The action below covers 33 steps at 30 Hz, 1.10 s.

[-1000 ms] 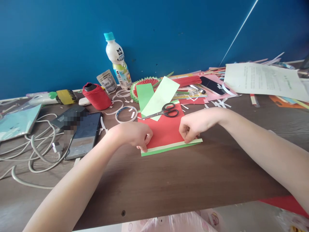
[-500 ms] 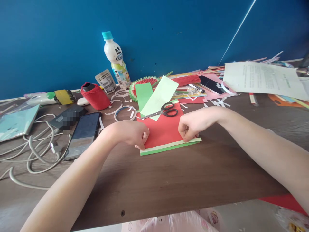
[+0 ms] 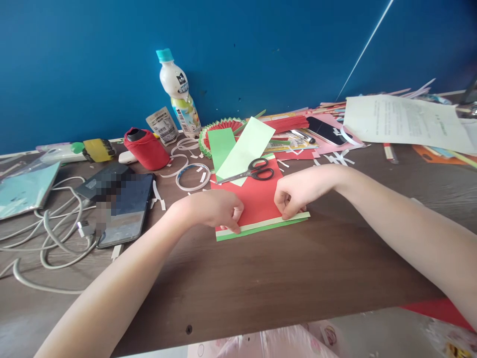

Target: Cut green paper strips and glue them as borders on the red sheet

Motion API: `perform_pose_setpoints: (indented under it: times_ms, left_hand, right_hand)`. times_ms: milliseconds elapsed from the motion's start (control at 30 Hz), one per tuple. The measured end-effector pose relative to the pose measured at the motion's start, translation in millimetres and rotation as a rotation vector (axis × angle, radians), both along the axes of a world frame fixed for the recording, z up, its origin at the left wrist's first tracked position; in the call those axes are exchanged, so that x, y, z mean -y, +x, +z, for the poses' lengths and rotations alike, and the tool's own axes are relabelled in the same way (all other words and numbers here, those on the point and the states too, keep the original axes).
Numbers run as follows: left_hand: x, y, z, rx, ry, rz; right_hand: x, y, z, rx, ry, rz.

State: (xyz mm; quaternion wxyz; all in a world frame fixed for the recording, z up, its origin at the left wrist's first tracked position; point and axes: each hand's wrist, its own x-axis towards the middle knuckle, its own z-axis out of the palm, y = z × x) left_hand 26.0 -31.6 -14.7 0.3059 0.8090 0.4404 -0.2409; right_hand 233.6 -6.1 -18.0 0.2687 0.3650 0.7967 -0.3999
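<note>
A red sheet of paper (image 3: 257, 203) lies on the table with a pale green paper strip (image 3: 266, 221) along its near edge and a brighter green edge (image 3: 261, 228) showing below. My left hand (image 3: 223, 211) is closed, its fingertips pressed on the strip left of its middle. Toward the strip's right end, the curled fingers of my right hand (image 3: 292, 199) press down on it; its fingertips are partly hidden. Black-handled scissors (image 3: 257, 170) rest across the red sheet and a loose pale green paper piece (image 3: 248, 149), beside a darker green piece (image 3: 222, 141).
Behind are a red and green pleated paper fan (image 3: 204, 141), a bottle (image 3: 181, 94) and a roll of tape (image 3: 194, 177). On the left lie a phone (image 3: 128, 209) and white cables (image 3: 48, 233). White paper scraps (image 3: 339, 158) and a printed sheet (image 3: 406, 124) lie at right.
My left hand has slid right along the strip, from its left end toward the middle, uncovering that end. My right hand stays in the same place on the paper.
</note>
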Motion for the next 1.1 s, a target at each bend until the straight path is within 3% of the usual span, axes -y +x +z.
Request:
perform_pose_setpoints:
  times_ms: [1100]
  left_hand:
    - [6.3, 2.4, 3.4, 0.018, -0.089, 0.079]
  right_hand:
    - [4.1, -4.5, -5.5, 0.040, 0.105, -0.018]
